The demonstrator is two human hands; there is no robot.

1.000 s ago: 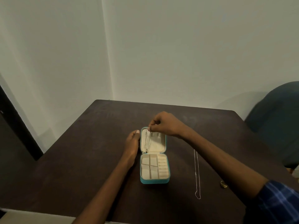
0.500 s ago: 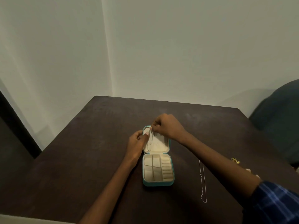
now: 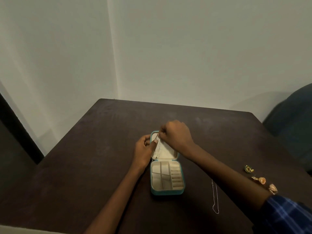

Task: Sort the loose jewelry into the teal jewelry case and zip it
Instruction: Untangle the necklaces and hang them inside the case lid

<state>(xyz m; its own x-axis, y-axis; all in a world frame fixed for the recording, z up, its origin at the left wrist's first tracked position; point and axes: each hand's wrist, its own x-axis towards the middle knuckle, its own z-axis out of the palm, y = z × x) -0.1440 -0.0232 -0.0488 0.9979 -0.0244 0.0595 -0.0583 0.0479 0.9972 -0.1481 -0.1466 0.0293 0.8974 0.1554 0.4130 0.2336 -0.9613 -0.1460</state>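
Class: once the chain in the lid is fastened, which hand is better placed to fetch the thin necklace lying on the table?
Probably the right hand: the thin necklace lies right of the teal case, beside the right forearm. The left hand works on the case's far side.

The teal case lies open on the table, lid flat behind the base, cream lining up; the base shows divided compartments and ring rolls on its right; a thin chain runs down the lid's left side; a second chain lies right of the case; three earrings lie farther right, well apart from it.
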